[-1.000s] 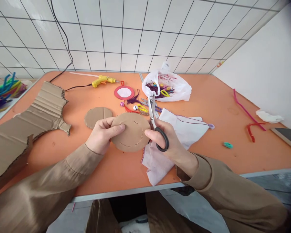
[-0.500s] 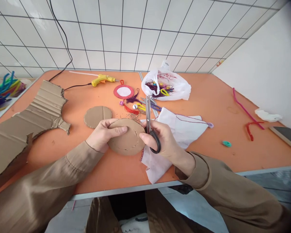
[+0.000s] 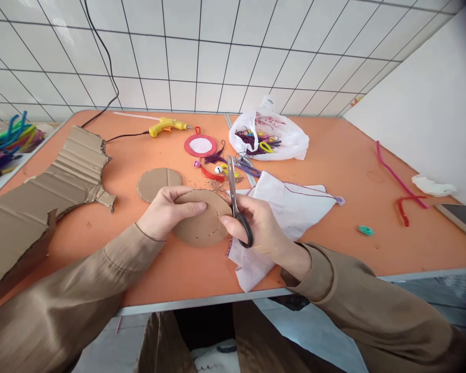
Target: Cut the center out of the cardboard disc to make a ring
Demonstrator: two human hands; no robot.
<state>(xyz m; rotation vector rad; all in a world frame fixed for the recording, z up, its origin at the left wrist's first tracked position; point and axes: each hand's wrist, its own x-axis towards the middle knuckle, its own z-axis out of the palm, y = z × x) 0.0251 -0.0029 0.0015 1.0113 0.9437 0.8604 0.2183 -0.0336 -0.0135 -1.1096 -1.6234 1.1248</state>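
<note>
My left hand (image 3: 170,211) grips a round cardboard disc (image 3: 196,225) by its left side, thumb on top. A dotted, cut curve runs inside the disc's right and lower edge. In my right hand (image 3: 260,220) are black-handled scissors (image 3: 233,194), blades pointing up and away beside the disc's right rim. My right thumb is close to that rim; whether it touches, I cannot tell. Behind my left hand lies a second cardboard disc (image 3: 155,184). Under my right hand spreads a white cloth (image 3: 291,210) with dark red stitched edging.
A yellow glue gun (image 3: 166,126), a red-rimmed disc (image 3: 200,145) and a white plastic bag (image 3: 287,134) of tassels sit at the back. Large cut cardboard (image 3: 62,178) covers the left. Pipe cleaners (image 3: 398,173) and a teal clip-like piece (image 3: 365,230) lie on the right.
The scissors' blades have tilted slightly to the left beside the disc. My left hand keeps its hold on the disc. The whole view has shifted a little.
</note>
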